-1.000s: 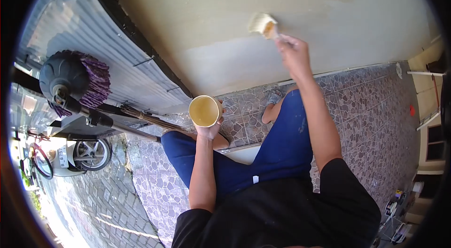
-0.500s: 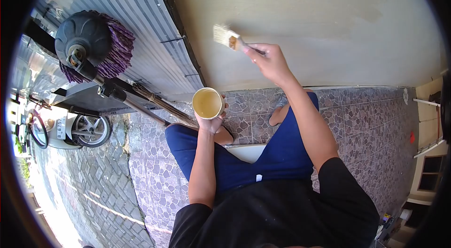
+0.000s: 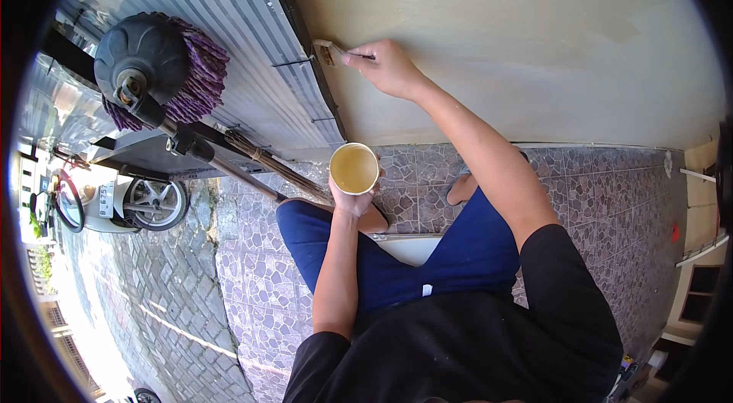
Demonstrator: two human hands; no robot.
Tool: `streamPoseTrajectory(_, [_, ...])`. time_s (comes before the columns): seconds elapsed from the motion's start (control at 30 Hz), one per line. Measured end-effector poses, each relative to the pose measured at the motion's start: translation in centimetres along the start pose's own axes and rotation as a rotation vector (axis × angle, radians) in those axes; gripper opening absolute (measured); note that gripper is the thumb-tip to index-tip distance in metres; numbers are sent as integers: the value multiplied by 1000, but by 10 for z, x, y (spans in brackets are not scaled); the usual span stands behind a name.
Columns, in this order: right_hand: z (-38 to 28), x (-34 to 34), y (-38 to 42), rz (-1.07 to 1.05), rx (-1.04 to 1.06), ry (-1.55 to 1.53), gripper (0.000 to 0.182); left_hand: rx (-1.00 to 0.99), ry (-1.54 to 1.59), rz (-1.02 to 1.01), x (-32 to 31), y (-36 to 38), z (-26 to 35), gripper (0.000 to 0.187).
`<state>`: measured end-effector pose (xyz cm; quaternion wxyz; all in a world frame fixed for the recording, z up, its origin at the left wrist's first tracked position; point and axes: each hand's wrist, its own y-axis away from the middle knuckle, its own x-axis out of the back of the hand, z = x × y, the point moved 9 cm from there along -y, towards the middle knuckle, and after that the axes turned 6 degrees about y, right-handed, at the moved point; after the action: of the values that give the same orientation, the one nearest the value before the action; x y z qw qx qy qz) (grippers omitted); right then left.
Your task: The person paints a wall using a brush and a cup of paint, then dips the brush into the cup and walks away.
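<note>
My right hand (image 3: 385,67) grips a paintbrush (image 3: 330,53) by its handle. The bristles press on the cream wall (image 3: 496,29) right beside the dark frame (image 3: 305,37) of the corrugated metal shutter (image 3: 214,37). My left hand (image 3: 353,201) holds a round cup (image 3: 354,169) of yellowish paint from below, over my knees. I sit low in blue shorts, with my feet on the patterned floor tiles (image 3: 595,189).
A purple mop (image 3: 164,71) and a broom (image 3: 259,162) lean against the shutter at left. A scooter (image 3: 114,204) stands on the paving beyond. A white object (image 3: 408,248) lies under my legs. Small items sit at the far right edge.
My right hand has swept the brush leftward along the wall, from the middle to the shutter's frame. The cup has stayed in my left hand, and the view has shifted slightly.
</note>
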<state>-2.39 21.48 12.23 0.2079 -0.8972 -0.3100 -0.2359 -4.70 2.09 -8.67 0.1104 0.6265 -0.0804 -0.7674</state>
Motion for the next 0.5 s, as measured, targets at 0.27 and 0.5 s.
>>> streamPoseTrajectory(0.27, [10, 53, 66, 272, -130, 97, 37, 28, -13, 5, 4, -4, -5, 51])
streamPoseTrajectory(0.5, [8, 66, 118, 331, -306, -62, 32, 33, -12, -97, 10, -5, 0, 54])
